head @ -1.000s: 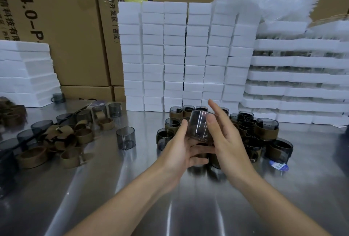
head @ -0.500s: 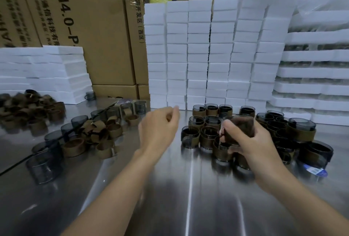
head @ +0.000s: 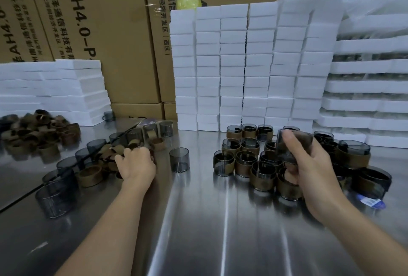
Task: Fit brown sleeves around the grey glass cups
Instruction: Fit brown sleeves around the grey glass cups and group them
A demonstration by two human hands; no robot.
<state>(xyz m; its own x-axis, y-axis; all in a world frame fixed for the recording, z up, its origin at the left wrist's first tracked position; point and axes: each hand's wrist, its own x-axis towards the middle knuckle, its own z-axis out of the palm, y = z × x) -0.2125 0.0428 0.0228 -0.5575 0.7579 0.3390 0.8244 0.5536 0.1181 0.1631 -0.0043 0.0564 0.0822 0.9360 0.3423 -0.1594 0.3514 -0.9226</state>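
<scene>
Right grip (head: 310, 172) around tilted grey glass cup (head: 305, 141)

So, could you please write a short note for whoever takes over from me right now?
Right hand holds a grey cup, tilted, above the sleeved cups.
Left hand is down in the loose sleeves; whether it grips one is unclear.
Done: a cluster of sleeved cups right of centre.
To do: the held cup, one bare cup standing alone in the middle, and more bare cups at the left.
</scene>
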